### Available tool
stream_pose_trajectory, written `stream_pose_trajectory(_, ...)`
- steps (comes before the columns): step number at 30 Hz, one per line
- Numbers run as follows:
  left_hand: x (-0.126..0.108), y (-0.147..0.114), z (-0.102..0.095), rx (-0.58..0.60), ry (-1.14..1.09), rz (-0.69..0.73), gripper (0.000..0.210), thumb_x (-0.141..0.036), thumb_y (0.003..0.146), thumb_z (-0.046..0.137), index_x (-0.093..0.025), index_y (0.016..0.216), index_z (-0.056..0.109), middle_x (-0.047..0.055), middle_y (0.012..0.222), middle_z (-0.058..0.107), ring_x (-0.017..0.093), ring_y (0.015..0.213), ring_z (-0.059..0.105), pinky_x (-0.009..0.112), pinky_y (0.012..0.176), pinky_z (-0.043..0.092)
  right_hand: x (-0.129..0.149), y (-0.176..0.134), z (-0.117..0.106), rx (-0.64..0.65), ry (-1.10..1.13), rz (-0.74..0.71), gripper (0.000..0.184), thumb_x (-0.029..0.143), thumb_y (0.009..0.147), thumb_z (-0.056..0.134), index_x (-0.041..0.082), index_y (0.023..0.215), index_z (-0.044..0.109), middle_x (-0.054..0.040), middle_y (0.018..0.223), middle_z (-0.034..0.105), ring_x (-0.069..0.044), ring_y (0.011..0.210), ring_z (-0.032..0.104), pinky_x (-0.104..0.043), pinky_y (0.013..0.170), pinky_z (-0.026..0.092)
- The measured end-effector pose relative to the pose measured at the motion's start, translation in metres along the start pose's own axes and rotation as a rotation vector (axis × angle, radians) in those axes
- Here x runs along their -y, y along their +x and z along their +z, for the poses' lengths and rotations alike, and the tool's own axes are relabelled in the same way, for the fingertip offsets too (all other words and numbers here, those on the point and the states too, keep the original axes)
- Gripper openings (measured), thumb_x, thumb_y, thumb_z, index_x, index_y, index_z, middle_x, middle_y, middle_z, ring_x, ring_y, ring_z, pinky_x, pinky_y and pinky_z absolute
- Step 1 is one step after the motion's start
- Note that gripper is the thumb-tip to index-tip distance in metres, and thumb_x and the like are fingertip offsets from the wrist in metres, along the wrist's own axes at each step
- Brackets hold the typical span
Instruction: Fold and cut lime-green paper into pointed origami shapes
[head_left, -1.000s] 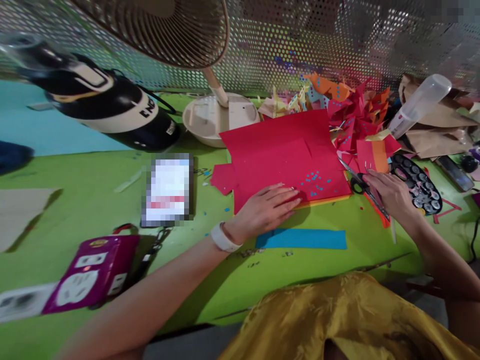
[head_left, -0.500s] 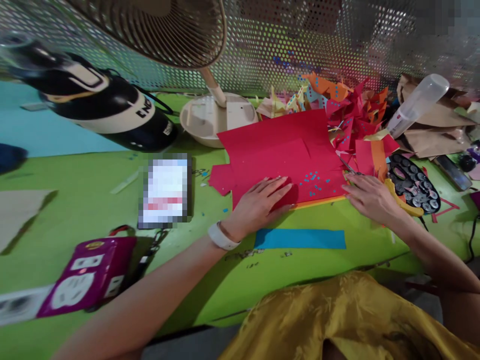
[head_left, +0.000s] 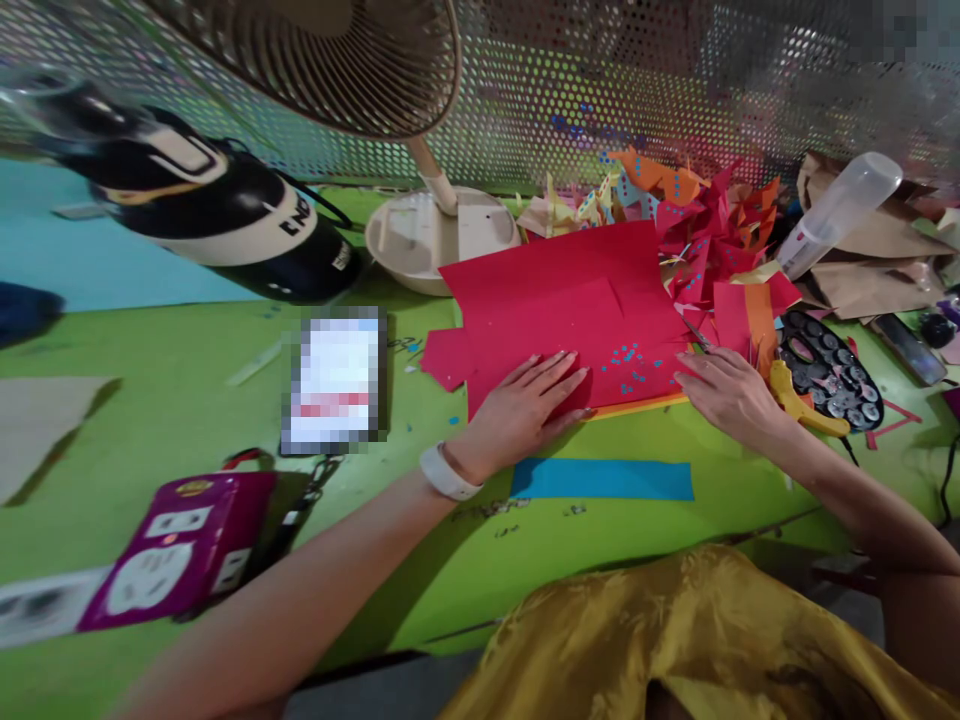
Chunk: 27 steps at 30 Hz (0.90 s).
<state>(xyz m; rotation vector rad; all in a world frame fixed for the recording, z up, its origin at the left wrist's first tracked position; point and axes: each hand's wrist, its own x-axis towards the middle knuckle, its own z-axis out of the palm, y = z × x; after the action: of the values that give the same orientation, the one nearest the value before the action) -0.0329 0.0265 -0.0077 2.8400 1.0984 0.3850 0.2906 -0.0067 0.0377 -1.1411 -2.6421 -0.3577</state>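
Observation:
My left hand (head_left: 529,405) lies flat with its fingers spread on the lower left part of a red paper sheet (head_left: 547,270). My right hand (head_left: 727,390) is at the sheet's lower right edge, fingers stretched out and touching the paper. Between the hands, small blue paper bits (head_left: 634,365) are scattered on the red surface. A yellow-orange layer shows under the sheet's front edge. Just beyond my right hand pokes a thin dark pointed blade; its other end is hidden. A yellow handle (head_left: 806,405) lies to the right of that hand. Nearer me rests a blue paper strip (head_left: 604,480).
Cut paper scraps (head_left: 697,210) are heaped behind the sheet, near a fan (head_left: 390,235). On the left are a black bottle (head_left: 255,225), a phone (head_left: 334,380) and a purple pouch (head_left: 180,540). A black paint palette (head_left: 832,370) and a clear bottle (head_left: 840,215) stand right.
My right hand has slid slightly left onto the red sheet's edge, uncovering more of the yellow handle. My left hand stays on the paper.

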Motion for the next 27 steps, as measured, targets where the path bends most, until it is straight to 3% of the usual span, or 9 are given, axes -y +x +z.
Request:
stream_pose_trajectory(7, 0.001, 0.0, 0.0, -0.015, -0.039, -0.021, 0.065, -0.059, 0.1, 0.033, -0.016, 0.146, 0.047, 0.016, 0.154, 0.043, 0.029, 0.144, 0.039, 0.051, 0.119, 0.031, -0.003, 0.004, -0.002, 0.004, 0.024, 0.04, 0.03, 0.011, 0.097, 0.045, 0.021, 0.102, 0.073, -0.0093, 0.12, 0.071, -0.021, 0.105, 0.067, -0.042, 0.101, 0.049)
stream_pose_trajectory(20, 0.0, 0.0, 0.002, -0.025, -0.024, -0.025, 0.061, -0.056, 0.101, 0.034, -0.016, 0.144, 0.05, 0.015, 0.152, 0.046, 0.028, 0.144, 0.04, 0.051, 0.119, 0.031, -0.011, 0.018, 0.003, -0.035, 0.143, 0.185, 0.028, 0.023, 0.1, 0.046, 0.024, 0.104, 0.074, -0.0066, 0.124, 0.071, -0.022, 0.109, 0.069, -0.046, 0.103, 0.05)
stream_pose_trajectory(27, 0.004, 0.0, 0.001, -0.009, -0.026, -0.016, 0.047, -0.038, 0.103, 0.034, -0.018, 0.142, 0.053, 0.014, 0.15, 0.048, 0.029, 0.141, 0.044, 0.052, 0.116, 0.036, -0.008, 0.016, 0.004, -0.067, 0.075, 0.194, 0.027, 0.023, 0.101, 0.046, 0.023, 0.105, 0.072, -0.0069, 0.122, 0.072, -0.023, 0.107, 0.069, -0.045, 0.1, 0.051)
